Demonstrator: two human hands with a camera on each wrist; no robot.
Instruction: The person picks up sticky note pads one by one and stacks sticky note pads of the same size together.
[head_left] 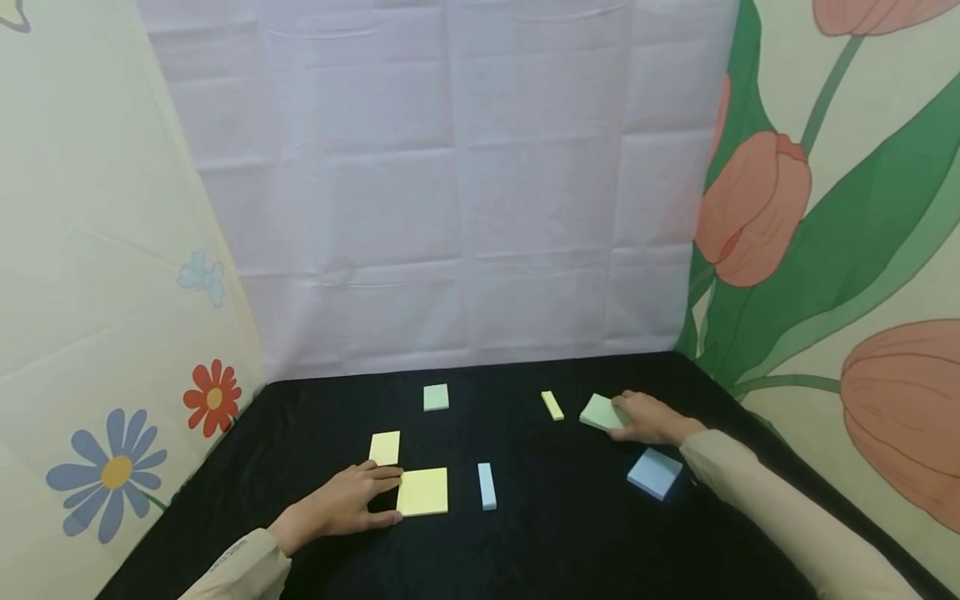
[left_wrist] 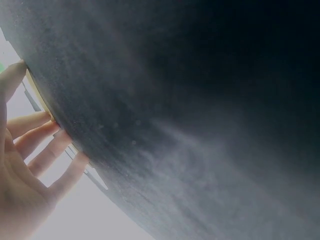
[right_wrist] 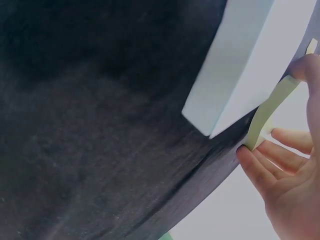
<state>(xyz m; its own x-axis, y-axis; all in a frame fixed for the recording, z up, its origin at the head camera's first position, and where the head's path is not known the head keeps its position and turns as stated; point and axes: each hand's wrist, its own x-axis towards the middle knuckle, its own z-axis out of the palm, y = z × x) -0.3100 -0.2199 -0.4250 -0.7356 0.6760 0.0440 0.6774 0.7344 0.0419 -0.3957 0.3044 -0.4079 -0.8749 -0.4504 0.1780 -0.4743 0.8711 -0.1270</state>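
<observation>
In the head view my left hand point(head_left: 347, 498) is at the left side of a large yellow sticky note pad point(head_left: 423, 492), thumb at its near corner and index finger at its far corner. The pad's edge point(left_wrist: 39, 95) shows between thumb and index finger in the left wrist view. Just beyond those fingers lies a smaller yellow pad point(head_left: 386, 447). Over on the right, my right hand point(head_left: 651, 418) grips a light green sticky note pad point(head_left: 600, 412) by its sides, fingers covering its right end. A blue pad point(head_left: 655, 473) lies close below the right wrist.
Between the hands lies a narrow blue pad point(head_left: 487, 486). Farther back are a small green pad point(head_left: 436, 397) and a narrow yellow pad point(head_left: 552, 406). Everything rests on a black cloth point(head_left: 555, 533), with a white sheet point(head_left: 465, 192) hanging behind and printed curtains at both sides.
</observation>
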